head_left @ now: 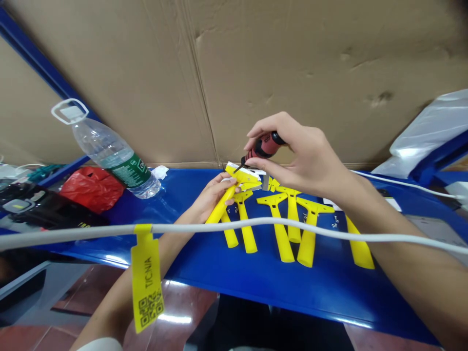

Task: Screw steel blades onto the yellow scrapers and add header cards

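My left hand (209, 196) is closed around a yellow plastic scraper (219, 206), its wide head pointing away from me and bearing a pale blade strip. Between the thumb and fingers of my right hand (307, 153) is a red and black screwdriver (267, 145), tilted down to the left. Its thin tip meets the scraper's head, as far as I can see; whether it sits in a screw is too small to tell. Several more yellow scraper handles (281, 239) lie on the blue table below my hands. Small screws (335, 222) are scattered among them.
A large water bottle (124, 165) leans at the left, near a red plastic bag (91, 187) and a black case (40, 207). A white cable with a yellow tag (147, 282) crosses in front. Cardboard (292, 63) backs the blue table (204, 265); a phone (435, 230) lies at right.
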`<state>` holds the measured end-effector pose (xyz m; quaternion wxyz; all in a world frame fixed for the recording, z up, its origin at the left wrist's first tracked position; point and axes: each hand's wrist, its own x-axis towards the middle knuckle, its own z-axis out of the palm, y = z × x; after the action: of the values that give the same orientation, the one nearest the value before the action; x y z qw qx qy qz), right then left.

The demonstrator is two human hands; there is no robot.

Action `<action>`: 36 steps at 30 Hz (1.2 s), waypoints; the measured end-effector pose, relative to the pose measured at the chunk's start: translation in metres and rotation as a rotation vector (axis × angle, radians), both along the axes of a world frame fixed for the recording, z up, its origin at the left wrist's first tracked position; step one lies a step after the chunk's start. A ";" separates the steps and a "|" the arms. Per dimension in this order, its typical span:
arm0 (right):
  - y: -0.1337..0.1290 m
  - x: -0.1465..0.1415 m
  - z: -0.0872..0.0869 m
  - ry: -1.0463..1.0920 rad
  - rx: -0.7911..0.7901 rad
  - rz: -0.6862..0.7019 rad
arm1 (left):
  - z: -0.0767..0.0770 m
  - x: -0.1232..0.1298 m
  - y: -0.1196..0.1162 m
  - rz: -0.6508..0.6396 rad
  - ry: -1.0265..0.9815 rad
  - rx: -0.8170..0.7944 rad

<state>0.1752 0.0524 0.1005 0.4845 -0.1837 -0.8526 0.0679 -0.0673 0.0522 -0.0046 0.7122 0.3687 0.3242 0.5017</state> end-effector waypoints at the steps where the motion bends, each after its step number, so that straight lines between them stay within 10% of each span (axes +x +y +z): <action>1: 0.002 0.000 -0.001 0.004 0.040 -0.028 | 0.000 0.000 0.000 -0.003 0.001 0.005; 36: 0.004 0.002 -0.001 -0.059 -0.029 0.049 | -0.003 -0.003 0.004 0.016 -0.016 0.028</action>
<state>0.1767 0.0560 0.0993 0.4547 -0.1718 -0.8696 0.0869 -0.0706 0.0560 -0.0075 0.7054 0.3722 0.3145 0.5148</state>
